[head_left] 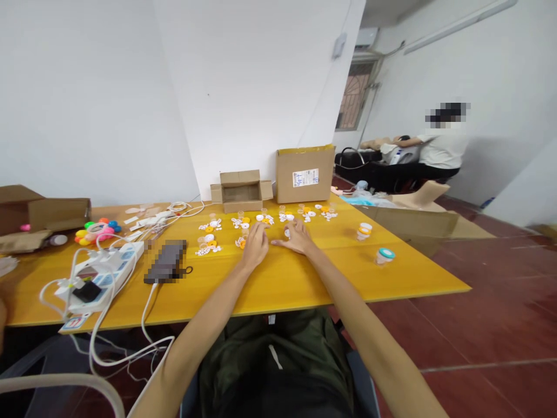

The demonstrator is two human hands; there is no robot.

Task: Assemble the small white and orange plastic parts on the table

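Reading labels first: I get a white label (306, 177) with blue handwriting on the tall carton (287, 174) at the tabletop's (278, 290) far edge; too small to make out. Sticker (76, 321) at the near-left corner, print illegible too. No brand I can read.

My left hand (256, 247) is over the middle, toward the far edge, fingertips bunched beside small white and orange pieces (209, 251); can't tell if they clamp anything. My right hand (299, 238) is just beside it, thumb apart from the fingers, a white round piece (287, 233) showing between them; can't tell if it's gripped.

More piece clusters lie along the far edge, in front of the small open carton (243, 206). Teal-lidded jar (386, 254) sits toward the right edge, well apart from both hands.
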